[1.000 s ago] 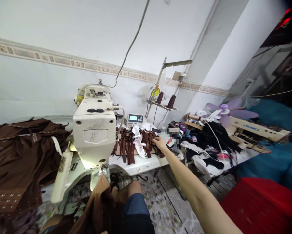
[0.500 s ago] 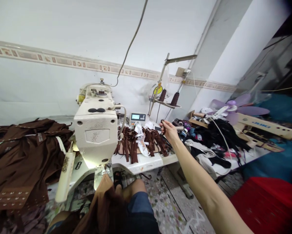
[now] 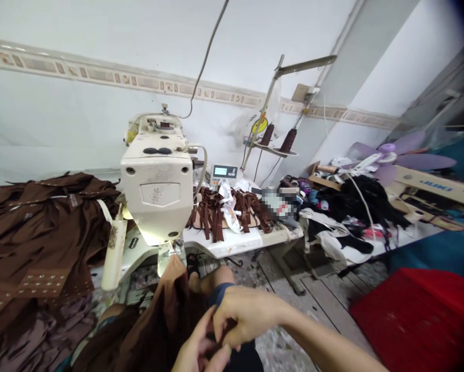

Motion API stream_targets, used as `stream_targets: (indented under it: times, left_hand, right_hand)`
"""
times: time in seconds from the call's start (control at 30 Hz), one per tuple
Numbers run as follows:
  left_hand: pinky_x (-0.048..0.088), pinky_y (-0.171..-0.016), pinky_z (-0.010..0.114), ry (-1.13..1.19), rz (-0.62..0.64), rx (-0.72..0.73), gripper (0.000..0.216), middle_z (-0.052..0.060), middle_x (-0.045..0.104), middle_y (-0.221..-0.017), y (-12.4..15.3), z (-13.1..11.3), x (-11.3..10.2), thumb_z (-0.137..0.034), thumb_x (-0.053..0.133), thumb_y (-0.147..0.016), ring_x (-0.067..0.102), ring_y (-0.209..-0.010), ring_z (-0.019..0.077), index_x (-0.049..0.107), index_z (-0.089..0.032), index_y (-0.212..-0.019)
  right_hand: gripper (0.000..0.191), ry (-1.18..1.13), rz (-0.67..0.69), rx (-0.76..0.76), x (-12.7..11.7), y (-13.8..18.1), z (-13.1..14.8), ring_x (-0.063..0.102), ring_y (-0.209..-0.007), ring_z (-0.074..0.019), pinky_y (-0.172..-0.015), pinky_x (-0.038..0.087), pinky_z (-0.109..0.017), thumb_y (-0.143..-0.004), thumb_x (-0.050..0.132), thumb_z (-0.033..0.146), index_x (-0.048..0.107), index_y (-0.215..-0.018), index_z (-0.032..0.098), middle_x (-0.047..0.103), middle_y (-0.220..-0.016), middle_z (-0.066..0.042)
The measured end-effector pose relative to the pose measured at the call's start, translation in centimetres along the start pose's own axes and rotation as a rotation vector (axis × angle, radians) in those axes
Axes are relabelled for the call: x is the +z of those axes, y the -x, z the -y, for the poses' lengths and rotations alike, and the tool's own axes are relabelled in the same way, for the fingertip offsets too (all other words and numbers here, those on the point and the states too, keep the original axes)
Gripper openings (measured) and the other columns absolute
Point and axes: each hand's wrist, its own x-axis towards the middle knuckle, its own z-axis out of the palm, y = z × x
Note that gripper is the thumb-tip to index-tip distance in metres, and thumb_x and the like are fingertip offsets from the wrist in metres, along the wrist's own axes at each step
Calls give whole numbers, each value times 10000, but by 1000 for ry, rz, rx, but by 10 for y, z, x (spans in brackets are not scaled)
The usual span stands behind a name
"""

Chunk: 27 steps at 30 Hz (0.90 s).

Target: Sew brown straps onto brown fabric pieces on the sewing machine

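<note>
My right hand (image 3: 251,315) is closed over my lap, its bent fingertips pinching a small dark brown piece (image 3: 228,326) whose kind I cannot make out. Right beside it my left hand (image 3: 199,345) curls its fingers and thumb in against the right fingertips; what they hold, if anything, is hidden. Brown cloth (image 3: 170,289) runs from under the needle area of a cream sewing machine (image 3: 156,186) down onto my lap. Behind, brown fabric strips (image 3: 216,209) with a white piece (image 3: 229,206) on top lie on the machine table (image 3: 232,247).
A heap of brown garments (image 3: 49,222) with hook rows lies left. A control panel (image 3: 224,172) and thread cones (image 3: 288,140) stand behind. To the right are mixed fabrics (image 3: 344,227), a second sewing machine (image 3: 437,183), a purple fan (image 3: 389,150) and a red container (image 3: 418,315).
My right hand has come back from beyond the brown strips to my lap, carrying the small dark piece. My left hand has come into view against it. The view has shifted slightly.
</note>
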Motion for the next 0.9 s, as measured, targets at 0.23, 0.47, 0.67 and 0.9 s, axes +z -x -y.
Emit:
stream_targets:
  times: [0.23, 0.47, 0.67, 0.9]
  left_hand:
    - [398, -458, 167, -86, -123, -197, 606, -12, 618, -594, 21, -21, -12, -718, 536, -1019, 528, -440, 79, 789, -171, -1074]
    - [571, -782, 250, -783, -416, 476, 156, 65, 775, -930, 18, -77, -31, -194, 609, -1068, 731, -835, 170, 755, -184, -1122]
    - [476, -1046, 418, -1382, -670, 632, 367, 173, 729, -1337, -8, -103, -46, -77, 550, -1057, 640, -1268, 307, 670, -123, -1401]
    - [466, -1067, 485, -1484, -740, 634, 313, 161, 763, -1251, -39, -93, -53, -192, 619, -1049, 664, -1190, 325, 699, -122, -1343]
  right_hand:
    - [350, -526, -252, 126, -9, -10, -15, 590, -552, -126, -552, 439, -224, -774, 910, 518, 809, -814, 185, 708, -661, 14]
    - [428, -650, -449, 142, 9, -28, -7, 538, -488, -88, -517, 369, -204, -876, 848, 561, 746, -789, 154, 727, -646, -13]
    - [492, -533, -325, 147, 40, -38, -7, 588, -503, -110, -507, 408, -216, -957, 731, 605, 788, -781, 149, 801, -785, -82]
    - [456, -560, -238, 140, 68, -45, 15, 580, -481, -106, -509, 438, -211, -919, 782, 590, 812, -780, 157, 785, -737, -59]
